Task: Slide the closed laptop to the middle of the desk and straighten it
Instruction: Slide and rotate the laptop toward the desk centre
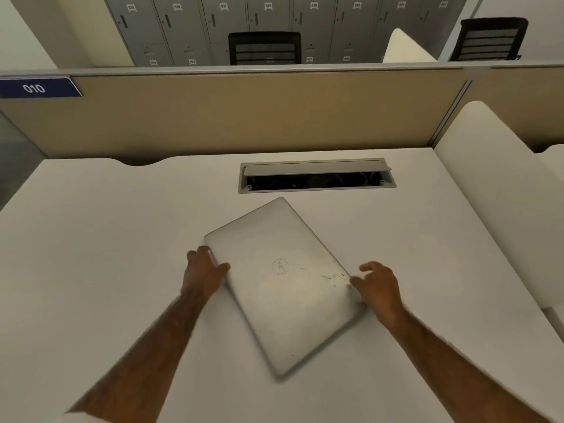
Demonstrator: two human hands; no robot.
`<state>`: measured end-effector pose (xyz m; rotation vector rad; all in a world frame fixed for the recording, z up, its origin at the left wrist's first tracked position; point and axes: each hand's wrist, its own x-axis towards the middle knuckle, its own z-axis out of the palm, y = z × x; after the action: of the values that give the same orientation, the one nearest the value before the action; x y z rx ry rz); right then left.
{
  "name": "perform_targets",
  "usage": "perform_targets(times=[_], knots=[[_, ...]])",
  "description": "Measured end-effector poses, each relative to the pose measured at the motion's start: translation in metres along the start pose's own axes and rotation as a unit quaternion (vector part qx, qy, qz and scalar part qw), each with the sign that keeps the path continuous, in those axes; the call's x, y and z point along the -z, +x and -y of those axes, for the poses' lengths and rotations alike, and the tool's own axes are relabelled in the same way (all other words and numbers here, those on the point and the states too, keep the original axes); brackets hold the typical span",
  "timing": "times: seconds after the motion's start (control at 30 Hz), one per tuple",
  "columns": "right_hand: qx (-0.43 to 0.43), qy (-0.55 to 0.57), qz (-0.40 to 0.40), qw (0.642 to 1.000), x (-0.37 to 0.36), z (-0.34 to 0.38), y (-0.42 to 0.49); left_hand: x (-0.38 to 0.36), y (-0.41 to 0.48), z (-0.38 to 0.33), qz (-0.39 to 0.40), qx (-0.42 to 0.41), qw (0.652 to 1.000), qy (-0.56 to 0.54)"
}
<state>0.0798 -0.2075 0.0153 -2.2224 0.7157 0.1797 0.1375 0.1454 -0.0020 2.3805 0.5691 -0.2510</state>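
Note:
A closed silver laptop lies flat on the white desk, near the middle, turned at a slant so one corner points toward me. My left hand grips its left long edge, thumb on the lid. My right hand holds its right long edge near the scuffed corner, fingers curled against it.
An open cable tray is set into the desk just behind the laptop. A beige partition closes off the back, and a white rounded divider stands along the right side. Black chairs and grey lockers are beyond the partition.

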Motion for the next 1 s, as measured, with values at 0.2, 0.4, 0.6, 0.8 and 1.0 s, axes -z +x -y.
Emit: perform_targets(times=[0.2, 0.4, 0.6, 0.8, 1.0], knots=[[-0.188, 0.294, 0.044, 0.936, -0.002, -0.026, -0.057, 0.019, 0.044, -0.009, 0.070, -0.060, 0.994, 0.058], [-0.228, 0.401, 0.058, 0.885, -0.020, -0.013, -0.078, 0.028, 0.051, -0.021, 0.082, -0.085, 0.991, 0.058], [-0.233, 0.439, 0.036, 0.867, -0.024, -0.008, -0.077, 0.032, 0.047, -0.022, 0.065, -0.082, 0.993, 0.048], [-0.212, 0.427, 0.043, 0.878, -0.026, 0.001, -0.067, 0.043, 0.031, -0.009, 0.056, -0.054, 0.997, 0.012], [-0.199, 0.413, 0.038, 0.888, -0.023, 0.008, -0.046, 0.049, 0.017, 0.006, 0.041, -0.035, 0.998, -0.013]])
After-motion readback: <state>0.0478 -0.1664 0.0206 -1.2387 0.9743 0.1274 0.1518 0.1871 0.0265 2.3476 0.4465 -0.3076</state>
